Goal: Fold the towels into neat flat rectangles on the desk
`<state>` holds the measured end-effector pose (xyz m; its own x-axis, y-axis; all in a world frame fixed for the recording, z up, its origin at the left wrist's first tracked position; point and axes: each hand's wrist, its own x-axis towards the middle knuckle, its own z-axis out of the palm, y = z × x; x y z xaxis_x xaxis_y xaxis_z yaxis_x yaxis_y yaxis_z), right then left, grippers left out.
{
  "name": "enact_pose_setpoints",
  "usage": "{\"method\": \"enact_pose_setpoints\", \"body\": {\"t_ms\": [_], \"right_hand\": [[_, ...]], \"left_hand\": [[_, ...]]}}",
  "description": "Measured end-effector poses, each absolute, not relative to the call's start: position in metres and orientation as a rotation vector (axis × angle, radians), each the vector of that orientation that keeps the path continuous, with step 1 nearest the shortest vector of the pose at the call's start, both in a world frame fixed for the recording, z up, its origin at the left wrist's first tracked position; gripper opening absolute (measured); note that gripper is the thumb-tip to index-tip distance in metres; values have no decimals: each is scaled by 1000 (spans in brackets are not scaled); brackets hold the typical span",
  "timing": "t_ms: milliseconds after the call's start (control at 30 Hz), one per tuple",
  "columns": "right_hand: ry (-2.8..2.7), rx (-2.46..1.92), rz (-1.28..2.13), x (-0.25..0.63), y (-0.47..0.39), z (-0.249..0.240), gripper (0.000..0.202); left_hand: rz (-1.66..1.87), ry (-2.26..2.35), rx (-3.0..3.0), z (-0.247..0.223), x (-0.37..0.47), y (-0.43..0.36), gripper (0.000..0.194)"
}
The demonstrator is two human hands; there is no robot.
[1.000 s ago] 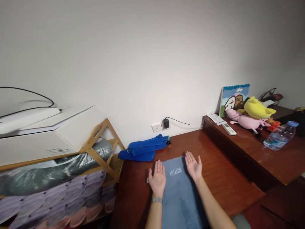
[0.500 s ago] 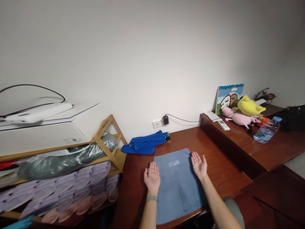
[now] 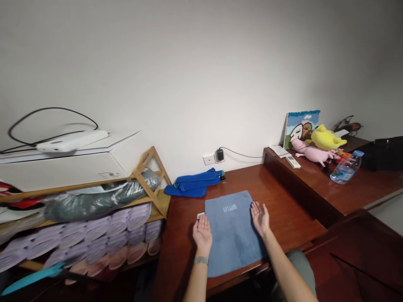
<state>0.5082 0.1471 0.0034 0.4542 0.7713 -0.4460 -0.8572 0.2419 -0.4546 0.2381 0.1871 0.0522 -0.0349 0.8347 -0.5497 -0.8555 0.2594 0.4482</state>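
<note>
The person's two hands are apart at the lower middle of the frame, palms turned up and fingers laid out straight. The left hand (image 3: 202, 237), a band (image 3: 201, 260) around its wrist, lies over the left edge of the grey-blue cloth (image 3: 233, 239); the right hand (image 3: 260, 220) is by the cloth's right edge, thumb out to the side. Whether either hand touches the cloth is hard to tell from this angle. Both forearms (image 3: 288, 270) reach in from the bottom edge.

The cloth is spread flat on the brown table (image 3: 283, 201), white lettering near its far edge. A blue bundle (image 3: 197, 183) lies at the table's back, below a black plug (image 3: 220, 154) in the pale wall (image 3: 189, 79). At the right of the frame, a raised ledge (image 3: 317, 188) carries a bottle (image 3: 346, 168), soft toys (image 3: 325, 138) and a remote (image 3: 293, 162). At the left, a wooden rack (image 3: 147, 182) holds slippers (image 3: 118, 222), with a white box (image 3: 69, 170) on top.
</note>
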Motion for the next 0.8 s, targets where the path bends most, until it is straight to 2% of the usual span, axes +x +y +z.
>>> {"method": "enact_pose_setpoints", "body": {"t_ms": [133, 267, 567, 700, 800], "right_hand": [[5, -610, 1231, 466, 143, 0, 35], [32, -630, 1345, 421, 140, -13, 31], [137, -686, 1087, 516, 105, -16, 40], [74, -638, 1157, 508, 104, -24, 46], [74, -642, 1200, 496, 107, -33, 41]], "left_hand": [[1230, 762, 54, 55, 268, 167, 54], [1064, 782, 110, 49, 307, 146, 58], [1324, 970, 139, 57, 247, 145, 56], [1187, 805, 219, 55, 307, 119, 51], [1026, 817, 211, 48, 358, 95, 49]]}}
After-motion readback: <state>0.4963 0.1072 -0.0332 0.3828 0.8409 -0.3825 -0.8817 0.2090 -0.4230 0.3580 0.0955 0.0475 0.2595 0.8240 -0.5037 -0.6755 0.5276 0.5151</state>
